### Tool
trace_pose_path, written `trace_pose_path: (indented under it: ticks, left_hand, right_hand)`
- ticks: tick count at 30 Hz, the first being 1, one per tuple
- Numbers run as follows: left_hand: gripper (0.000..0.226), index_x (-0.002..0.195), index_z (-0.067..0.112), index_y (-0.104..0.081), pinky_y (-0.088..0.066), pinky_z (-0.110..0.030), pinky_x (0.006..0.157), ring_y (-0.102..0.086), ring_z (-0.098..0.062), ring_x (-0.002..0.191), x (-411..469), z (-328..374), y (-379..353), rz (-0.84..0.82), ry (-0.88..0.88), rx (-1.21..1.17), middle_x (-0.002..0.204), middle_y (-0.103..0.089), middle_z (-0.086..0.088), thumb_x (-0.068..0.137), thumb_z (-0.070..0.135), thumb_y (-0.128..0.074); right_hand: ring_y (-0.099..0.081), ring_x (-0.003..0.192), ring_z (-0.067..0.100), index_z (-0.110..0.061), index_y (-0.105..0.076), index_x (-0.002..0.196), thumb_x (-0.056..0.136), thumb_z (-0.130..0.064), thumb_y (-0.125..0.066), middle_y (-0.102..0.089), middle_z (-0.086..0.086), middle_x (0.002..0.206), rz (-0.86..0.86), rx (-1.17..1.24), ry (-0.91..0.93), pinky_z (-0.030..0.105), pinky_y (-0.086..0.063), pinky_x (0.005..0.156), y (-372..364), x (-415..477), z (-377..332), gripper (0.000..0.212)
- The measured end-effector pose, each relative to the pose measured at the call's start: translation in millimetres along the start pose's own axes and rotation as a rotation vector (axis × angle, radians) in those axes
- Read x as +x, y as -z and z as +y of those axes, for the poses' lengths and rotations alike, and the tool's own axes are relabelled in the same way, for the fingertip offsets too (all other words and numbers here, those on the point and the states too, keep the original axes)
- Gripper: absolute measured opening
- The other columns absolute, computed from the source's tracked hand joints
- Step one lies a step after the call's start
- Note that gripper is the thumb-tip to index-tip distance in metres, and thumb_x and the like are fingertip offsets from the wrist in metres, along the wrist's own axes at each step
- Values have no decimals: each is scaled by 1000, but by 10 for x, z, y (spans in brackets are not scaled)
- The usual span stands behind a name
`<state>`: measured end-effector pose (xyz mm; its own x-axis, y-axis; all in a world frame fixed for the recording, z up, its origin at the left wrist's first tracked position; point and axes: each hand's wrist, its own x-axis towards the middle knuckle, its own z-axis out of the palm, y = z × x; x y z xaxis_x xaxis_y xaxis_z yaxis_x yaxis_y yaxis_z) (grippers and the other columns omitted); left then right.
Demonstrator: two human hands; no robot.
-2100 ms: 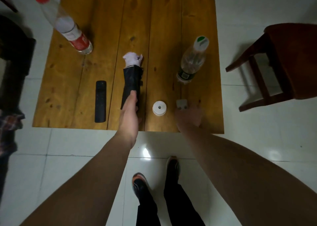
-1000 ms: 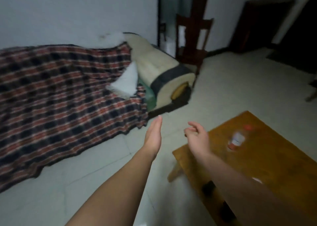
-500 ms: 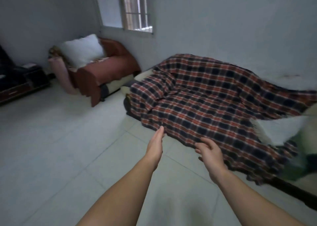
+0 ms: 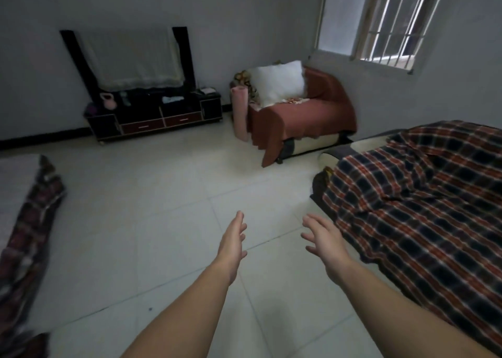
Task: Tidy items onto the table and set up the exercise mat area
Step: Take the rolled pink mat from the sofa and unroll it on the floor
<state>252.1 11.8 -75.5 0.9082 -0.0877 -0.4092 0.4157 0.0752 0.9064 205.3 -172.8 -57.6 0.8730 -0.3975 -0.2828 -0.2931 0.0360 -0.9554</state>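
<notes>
Both hands are out in front and hold nothing: the left hand (image 4: 232, 245) is seen edge-on with its fingers straight and close together, thumb a little apart, and the right hand (image 4: 324, 242) has its fingers spread and relaxed, palm down, over the tiled floor (image 4: 163, 208). The table is not in view, so the tidying half of the task cannot be checked from here. The mat half looks not yet begun, as far as I can judge: what seems to be the exercise mat, a pink roll (image 4: 240, 113), stands upright at about 12 o'clock from the hands, well apart from them, touching or just beside the left side of the red-covered armchair (image 4: 304, 113). A pink kettlebell (image 4: 108, 101) sits on the dark TV stand (image 4: 154, 115) at about 11 o'clock, also far off. A plaid-covered sofa (image 4: 421, 208) fills the 3 o'clock side. What is left, then, is likely to fetch the roll, lay it out on the open floor and perhaps bring the kettlebell beside it
</notes>
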Motion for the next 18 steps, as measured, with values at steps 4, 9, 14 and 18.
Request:
trace_pose_path:
  ticks: [4,9,14,18]
  left_hand:
    - [58,144,29,-42,-37,-45,108,-41,-17,135,427,167,186,47,17,-27,144,-48,4,95,60,-36]
    - [58,144,28,-42,-37,-46,109,-42,-18,134,1057,488,56,82,-12,-47,144,-48,4,95,59,-36]
    - [57,142,29,-44,-39,-45,107,-45,-16,130,1806,901,-344,135,-32,-50,140,-50,5,95,60,-36]
    - [56,142,31,-44,-39,-45,107,-46,-17,130,2320,1181,-580,151,-29,-53,140,-51,5,94,60,-36]
  right_hand:
    - [-60,107,18,-27,-55,118,98,-38,-54,-58,-5,120,-42,7,8,36,-48,88,-403,451,-155,23]
    - [-60,105,16,-34,-55,106,98,-44,-52,-59,-9,116,-86,9,18,39,-49,91,-612,1211,-381,13]
    - [-61,104,17,-35,-57,94,97,-46,-53,-60,-8,113,-133,53,16,42,-50,94,-699,2207,-717,12]
    - [-62,105,17,-33,-58,94,97,-45,-54,-60,-7,116,-159,59,-4,42,-50,94,-754,2879,-930,13]
